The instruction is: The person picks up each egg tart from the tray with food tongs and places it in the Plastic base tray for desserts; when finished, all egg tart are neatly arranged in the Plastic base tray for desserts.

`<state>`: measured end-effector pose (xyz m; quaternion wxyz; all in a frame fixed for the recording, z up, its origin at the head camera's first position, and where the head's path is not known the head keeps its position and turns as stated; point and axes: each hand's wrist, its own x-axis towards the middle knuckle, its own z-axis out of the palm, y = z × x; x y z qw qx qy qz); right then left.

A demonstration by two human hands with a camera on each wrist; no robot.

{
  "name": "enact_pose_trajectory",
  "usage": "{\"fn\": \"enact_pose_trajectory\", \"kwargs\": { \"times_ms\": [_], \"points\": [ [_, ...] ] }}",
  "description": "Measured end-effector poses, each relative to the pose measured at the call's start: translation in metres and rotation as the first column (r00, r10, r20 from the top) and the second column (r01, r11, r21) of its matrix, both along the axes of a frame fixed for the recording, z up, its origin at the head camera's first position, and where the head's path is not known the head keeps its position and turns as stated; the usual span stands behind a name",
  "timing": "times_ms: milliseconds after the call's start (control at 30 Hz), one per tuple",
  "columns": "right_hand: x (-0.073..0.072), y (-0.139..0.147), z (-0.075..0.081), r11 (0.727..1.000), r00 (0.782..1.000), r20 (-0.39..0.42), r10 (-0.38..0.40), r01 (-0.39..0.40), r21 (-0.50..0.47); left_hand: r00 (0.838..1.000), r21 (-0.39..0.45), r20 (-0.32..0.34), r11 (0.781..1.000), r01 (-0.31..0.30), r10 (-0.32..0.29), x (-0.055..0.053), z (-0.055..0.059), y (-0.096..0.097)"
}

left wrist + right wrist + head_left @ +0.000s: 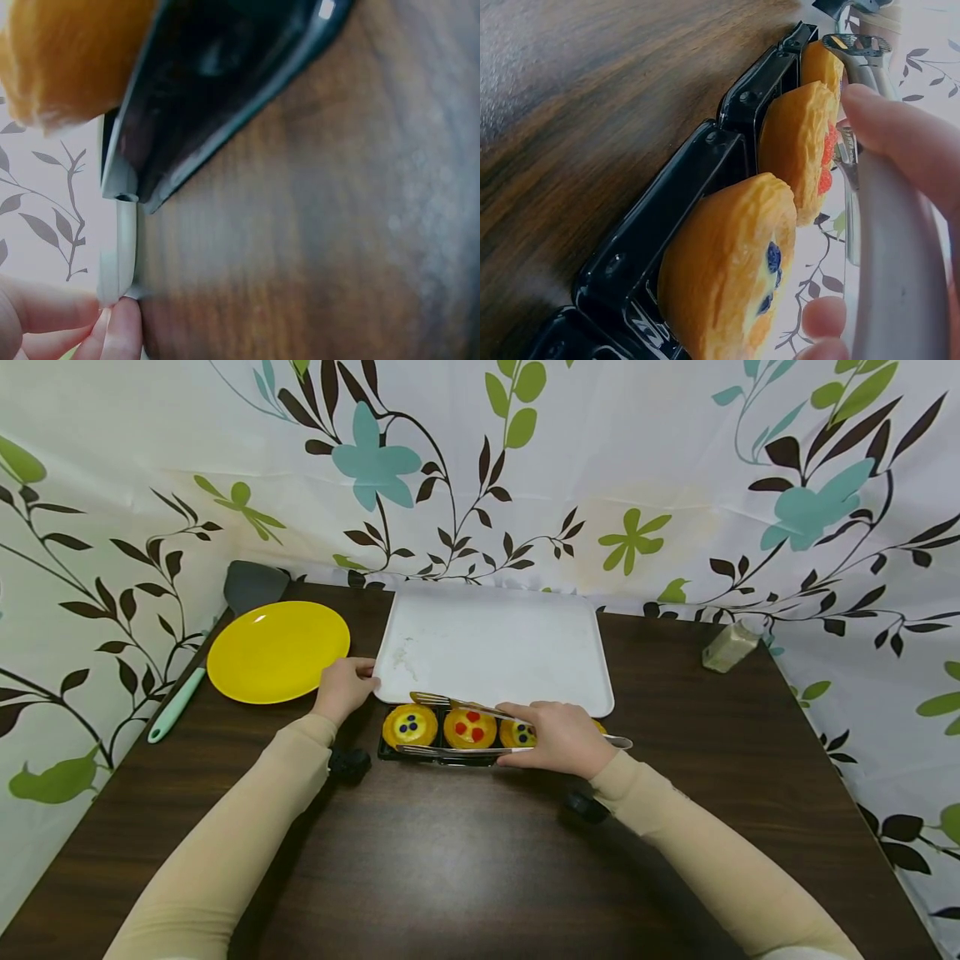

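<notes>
My left hand (pixel 345 689) pinches the near left corner of a white tray (pixel 495 652); the left wrist view shows fingertips (pixel 121 326) at the tray's rim. My right hand (pixel 558 739) holds metal tongs (pixel 431 750), their arms spread over a row of fruit tarts. These sit in a black plastic tray (pixel 660 217) along the white tray's near edge. A blueberry tart (pixel 410 727) is leftmost, then a strawberry tart (pixel 470 728), then another blueberry tart (pixel 720 262) partly under the right hand. Further right, a yellow edge shows; the hand hides the rest.
A yellow plate (pixel 277 652) lies at the left, over part of a spatula with a grey blade (pixel 253 585) and mint handle (pixel 176 706). A small shaker bottle (pixel 731 646) stands at the back right. Patterned cloth (pixel 465 468) borders the dark wooden table (pixel 450 860).
</notes>
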<state>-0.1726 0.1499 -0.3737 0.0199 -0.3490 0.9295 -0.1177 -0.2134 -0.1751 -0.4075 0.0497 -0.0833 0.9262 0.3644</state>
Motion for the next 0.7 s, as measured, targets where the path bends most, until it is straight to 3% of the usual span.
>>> {"fn": "enact_pose_trajectory", "kwargs": {
  "times_ms": [500, 700],
  "points": [
    [0.005, 0.007, 0.007, 0.999, 0.999, -0.008, -0.036, 0.035, -0.036, 1.000, 0.003, 0.011, 1.000, -0.007, 0.007, 0.001, 0.001, 0.003],
    [0.005, 0.015, 0.008, 0.990, 0.994, 0.064, -0.088, 0.094, -0.103, 1.000, 0.008, 0.011, 1.000, -0.023, 0.023, 0.002, 0.000, 0.004]
  ]
}}
